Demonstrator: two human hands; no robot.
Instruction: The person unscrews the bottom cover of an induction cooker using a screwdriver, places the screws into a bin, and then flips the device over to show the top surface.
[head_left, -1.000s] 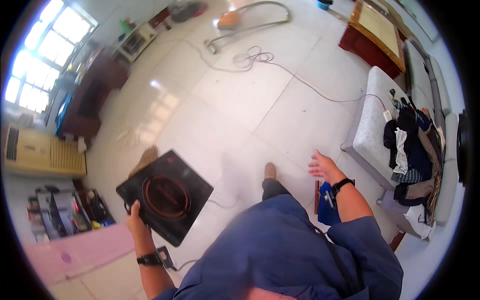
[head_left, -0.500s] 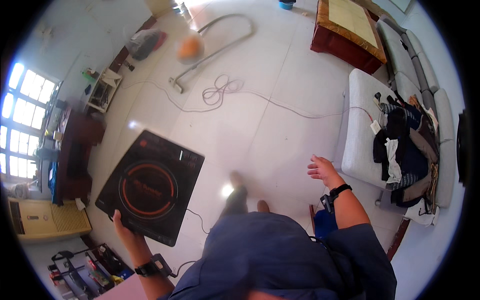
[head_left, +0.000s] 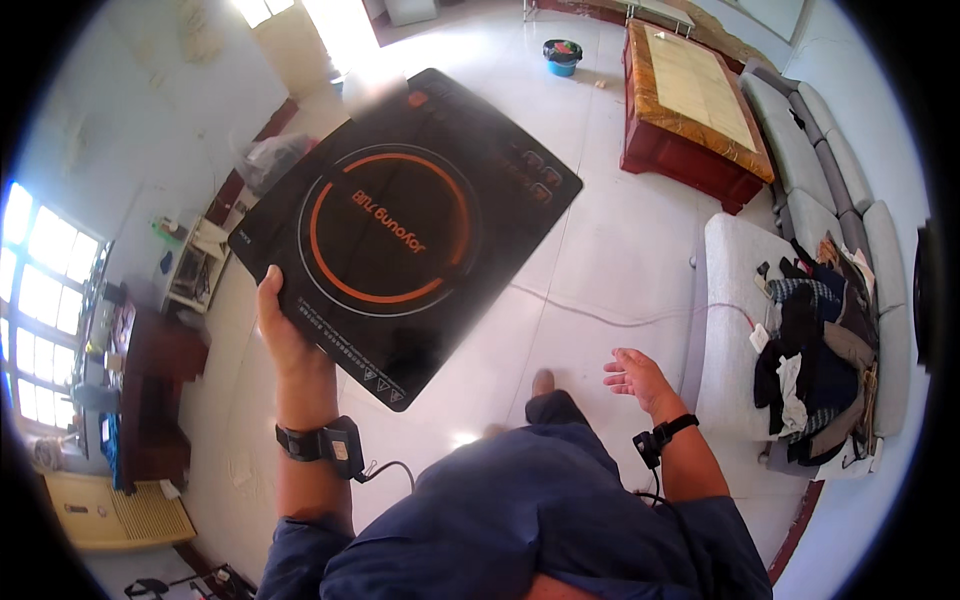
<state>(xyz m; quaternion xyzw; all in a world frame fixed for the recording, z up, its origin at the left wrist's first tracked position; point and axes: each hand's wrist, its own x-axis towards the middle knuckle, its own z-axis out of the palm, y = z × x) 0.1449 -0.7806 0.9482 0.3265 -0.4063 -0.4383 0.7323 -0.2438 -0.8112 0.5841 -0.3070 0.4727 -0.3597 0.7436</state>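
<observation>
A flat black induction cooktop [head_left: 380, 240] with an orange ring on its top is held up in front of me, tilted. My left hand [head_left: 290, 335] grips its near-left edge, the thumb over the top face and the other fingers hidden underneath. At the right, my right hand [head_left: 637, 380] hangs in the air with its fingers apart and nothing in them. It is nearest to a grey upholstered seat [head_left: 728, 330]. Each wrist wears a black strap with a small device.
A cable [head_left: 620, 323] crosses the tiled floor to a white power strip [head_left: 759, 337] on the seat, beside a heap of clothes [head_left: 820, 340]. Ahead stand a wooden table [head_left: 690, 110] and a blue bucket [head_left: 562, 60]. A dark desk [head_left: 160, 380] lines the left wall.
My left hand has raised the cooktop up and to the right, so it now covers the floor ahead. My feet have stepped, and the room has shifted in view. My right hand stays open.
</observation>
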